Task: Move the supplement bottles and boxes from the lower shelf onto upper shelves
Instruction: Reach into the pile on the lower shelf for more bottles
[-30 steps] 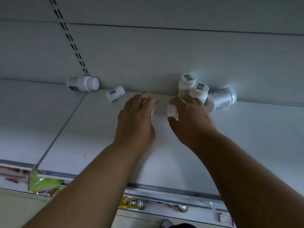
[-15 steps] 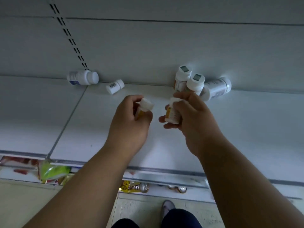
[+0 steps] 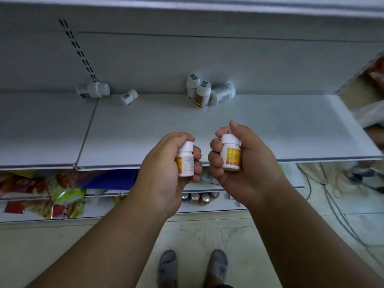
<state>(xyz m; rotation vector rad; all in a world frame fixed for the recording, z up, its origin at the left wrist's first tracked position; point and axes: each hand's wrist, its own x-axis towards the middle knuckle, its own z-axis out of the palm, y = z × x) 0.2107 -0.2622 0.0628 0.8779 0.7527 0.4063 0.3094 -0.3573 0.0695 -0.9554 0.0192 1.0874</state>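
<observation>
My left hand is closed around a small white supplement bottle with an orange label, held upright just in front of the white shelf. My right hand grips a matching white bottle beside it. At the back of the shelf two small orange-labelled bottles stand upright, with a larger white bottle lying against them. Further left a large white bottle and a small one lie on their sides.
An upper shelf edge runs across the top. Below the white shelf, lower shelves hold colourful snack packets and several cans. Cables trail on the floor at right. My feet stand on the tiled floor.
Both hands picked up a small bottle each from the shelf and drew back toward me, past the shelf's front edge. The view has tilted down and pulled away.
</observation>
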